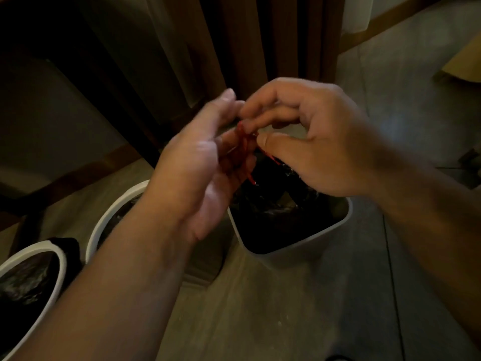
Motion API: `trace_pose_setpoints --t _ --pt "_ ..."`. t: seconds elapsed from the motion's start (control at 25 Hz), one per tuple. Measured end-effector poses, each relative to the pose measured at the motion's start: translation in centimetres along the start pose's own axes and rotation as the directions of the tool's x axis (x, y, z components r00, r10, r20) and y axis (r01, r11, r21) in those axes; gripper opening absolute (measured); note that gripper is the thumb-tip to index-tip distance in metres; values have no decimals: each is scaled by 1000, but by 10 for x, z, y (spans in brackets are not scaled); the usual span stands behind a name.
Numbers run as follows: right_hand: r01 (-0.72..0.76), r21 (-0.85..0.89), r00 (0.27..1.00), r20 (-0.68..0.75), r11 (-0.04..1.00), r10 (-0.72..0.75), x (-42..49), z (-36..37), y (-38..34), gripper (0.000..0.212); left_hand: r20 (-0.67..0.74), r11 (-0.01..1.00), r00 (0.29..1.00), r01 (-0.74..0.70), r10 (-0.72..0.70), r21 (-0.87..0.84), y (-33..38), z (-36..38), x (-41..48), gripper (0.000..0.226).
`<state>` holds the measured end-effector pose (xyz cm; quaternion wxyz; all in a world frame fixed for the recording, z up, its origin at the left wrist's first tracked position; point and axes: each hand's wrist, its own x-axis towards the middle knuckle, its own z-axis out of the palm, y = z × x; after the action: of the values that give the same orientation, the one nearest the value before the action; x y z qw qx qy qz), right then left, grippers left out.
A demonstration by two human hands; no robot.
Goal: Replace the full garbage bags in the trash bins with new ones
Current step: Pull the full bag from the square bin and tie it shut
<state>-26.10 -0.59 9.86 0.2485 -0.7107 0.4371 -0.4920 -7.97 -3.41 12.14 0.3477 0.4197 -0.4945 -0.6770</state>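
Currently, head view: both hands meet directly above the right-hand bin. The right hand pinches the red drawstring between thumb and forefinger. The left hand is motion-blurred; its curled fingers appear to hold a loop of the same string. From the fingers the string runs down to the black garbage bag, which sits inside the bin just below the fingertips.

Status, as a judgement: the bag is being tied closed. Lifting it out and fitting a new liner remain.

Left of and below the fingers stand the middle bin and the far-left bin, both holding black bags; whether these are full or fresh cannot be determined.
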Motion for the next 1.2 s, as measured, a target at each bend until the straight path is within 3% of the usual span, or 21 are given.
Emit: trace_pose_setpoints --t 0.12,0.16,0.2,0.28,0.36,0.44,0.56,0.64,0.72,0.8,0.92,1.04,1.2 --pt "82 -88 955 -279 993 -104 -5 0 23 29 -42 981 999 22 -31 -195 1 -9 4 54" --pt "56 -95 948 -307 994 -83 -8 -2 35 41 -33 977 999 14 -22 -211 2 -12 4 60" --pt "-12 -81 966 -257 997 -9 -10 -3 48 63 -12 976 1000 5 -8 -219 3 -14 5 65" --pt "-235 -73 972 1 969 235 -18 3 69 113 44 972 999 -1 12 -236 4 -16 7 77" --pt "-317 -93 921 206 944 330 -24 23 81 129 107 967 994 1 27 -254 3 -16 7 85" --pt "-263 -10 951 168 965 261 -23 45 84 112 163 963 986 7 39 -268 2 -15 8 88" --pt "-125 24 991 -50 992 126 -12 59 79 63 218 967 974 -8 65 -253 1 -14 9 91" --pt "-129 112 988 -74 985 138 -4 64 76 29 254 970 964 -22 85 -241 2 -16 9 92" --pt "-156 196 981 -86 968 176 -3 74 78 8 277 970 955 -43 110 -239 5 -20 10 92" --pt "-212 178 968 -99 961 231 -8 85 86 8 256 971 958 -68 128 -229 12 -25 16 86" --pt "-312 161 944 -55 936 324 -16 97 100 13 114 978 987 -96 118 -183 24 -33 29 70" --pt "-383 24 921 -67 924 383 -17 104 112 13 49 984 991 -117 125 -133 32 -35 35 61" --pt "-481 246 876 92 842 474 -18 112 115 19 37 975 983 -174 181 -136 35 -36 32 62"
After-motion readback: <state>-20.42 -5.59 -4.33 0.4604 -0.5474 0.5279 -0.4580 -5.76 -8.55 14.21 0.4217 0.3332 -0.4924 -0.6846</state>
